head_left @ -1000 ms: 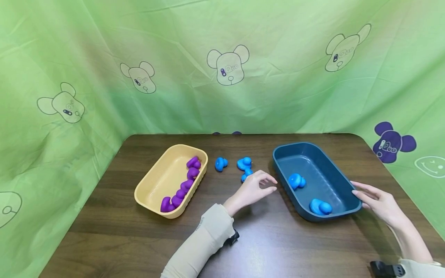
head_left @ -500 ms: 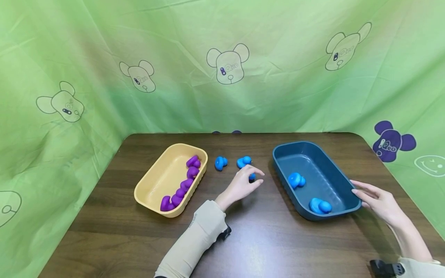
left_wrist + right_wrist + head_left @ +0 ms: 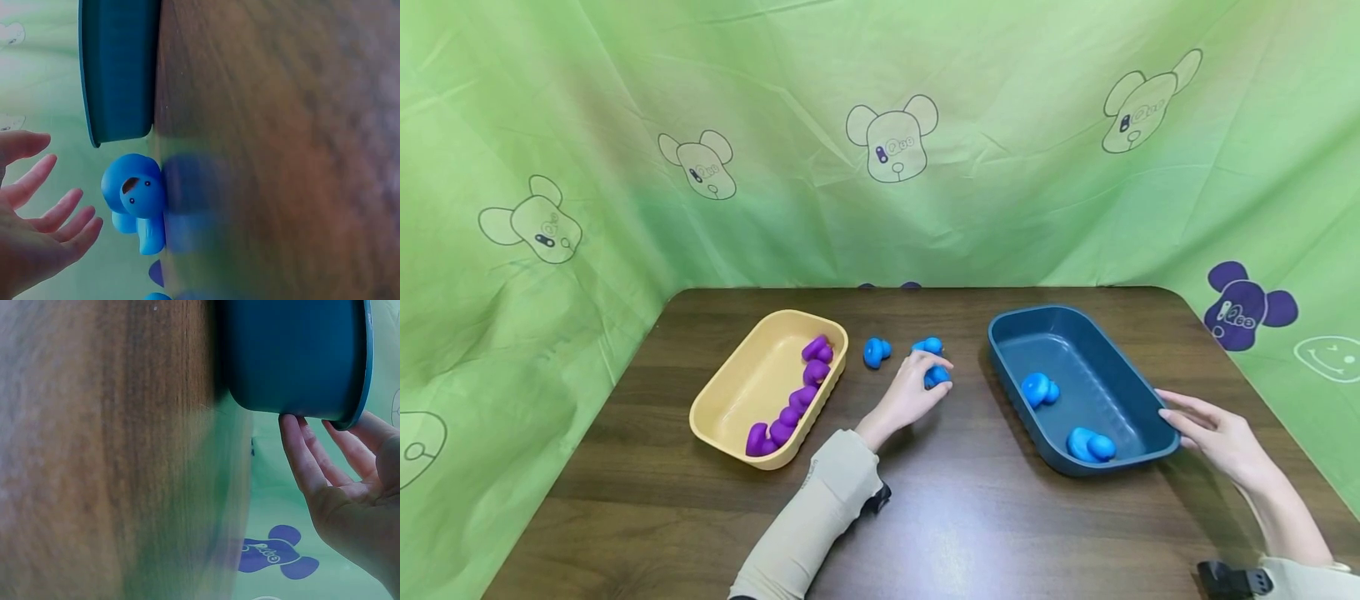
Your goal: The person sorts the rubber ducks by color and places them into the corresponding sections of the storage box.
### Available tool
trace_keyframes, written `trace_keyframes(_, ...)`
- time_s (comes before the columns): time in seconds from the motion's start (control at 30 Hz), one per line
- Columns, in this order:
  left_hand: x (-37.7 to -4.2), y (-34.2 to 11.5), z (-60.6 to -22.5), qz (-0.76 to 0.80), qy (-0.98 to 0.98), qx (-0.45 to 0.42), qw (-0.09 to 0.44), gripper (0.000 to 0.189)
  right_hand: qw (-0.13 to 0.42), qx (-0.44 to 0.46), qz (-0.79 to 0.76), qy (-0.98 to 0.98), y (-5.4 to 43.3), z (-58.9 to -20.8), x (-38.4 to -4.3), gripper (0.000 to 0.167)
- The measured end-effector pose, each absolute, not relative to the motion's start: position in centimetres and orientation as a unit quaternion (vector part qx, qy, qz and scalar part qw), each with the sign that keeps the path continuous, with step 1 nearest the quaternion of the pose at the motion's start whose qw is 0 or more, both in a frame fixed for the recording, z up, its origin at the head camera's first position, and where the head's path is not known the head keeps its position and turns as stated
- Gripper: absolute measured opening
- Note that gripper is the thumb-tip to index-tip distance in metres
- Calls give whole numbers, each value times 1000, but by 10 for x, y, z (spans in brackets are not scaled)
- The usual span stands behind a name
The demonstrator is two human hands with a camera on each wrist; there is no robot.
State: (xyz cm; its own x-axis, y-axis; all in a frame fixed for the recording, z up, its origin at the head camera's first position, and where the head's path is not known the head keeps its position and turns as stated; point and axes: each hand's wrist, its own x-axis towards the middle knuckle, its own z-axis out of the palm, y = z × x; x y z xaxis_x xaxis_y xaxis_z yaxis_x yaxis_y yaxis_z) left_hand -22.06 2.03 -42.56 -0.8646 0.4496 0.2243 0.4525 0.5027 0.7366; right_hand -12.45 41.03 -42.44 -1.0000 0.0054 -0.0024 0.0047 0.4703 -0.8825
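My left hand hovers around a blue rubber duck in the middle of the table, thumb and forefinger on either side of it in the head view. The left wrist view shows its fingers spread and a gap between them and the duck, whose brown beak and eyes show. Partly hidden behind the hand is another blue duck. At the far right, my right hand pinches the rim of a dark blue bin, thumb over the edge and fingers against the outer wall.
Two blue ducks lie inside the dark blue bin. On the left stands a cream bin with several purple ducks along its right side. A third loose blue duck sits beside it. Green printed cloth hangs behind the table.
My left hand has moved left from beside the dark blue bin to the nearest loose blue duck, its thumb and forefinger now around it. The right hand has stayed at the bin's rim.
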Motion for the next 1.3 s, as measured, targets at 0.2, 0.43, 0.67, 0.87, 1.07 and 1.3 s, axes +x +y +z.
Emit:
trace_keyframes(0.2, -226, 18, -426, -423, -868, -258, -6, 28, 2, -3, 515, -857, 410, -423, -124, 33)
trace_keyframes(0.43, -233, 13, -427, -416, -872, -256, -41, 31, 2, -2, 519, -855, 409, -423, -124, 34)
trace_keyframes(0.67, -240, 10, -428, -412, -872, -258, -65, 35, -1, -3, 519, -855, 409, -422, -124, 34)
trace_keyframes(0.87, -244, 10, -429, -405, -874, -256, -82, 37, 3, -1, 517, -856, 409, -422, -124, 33)
trace_keyframes(1.07, -245, 10, -427, -391, -878, -265, -78, 36, 6, 1, 519, -855, 409, -423, -124, 33)
trace_keyframes(1.3, -249, 11, -429, -377, -883, -266, -82, 34, 6, 2, 517, -856, 409, -423, -123, 32)
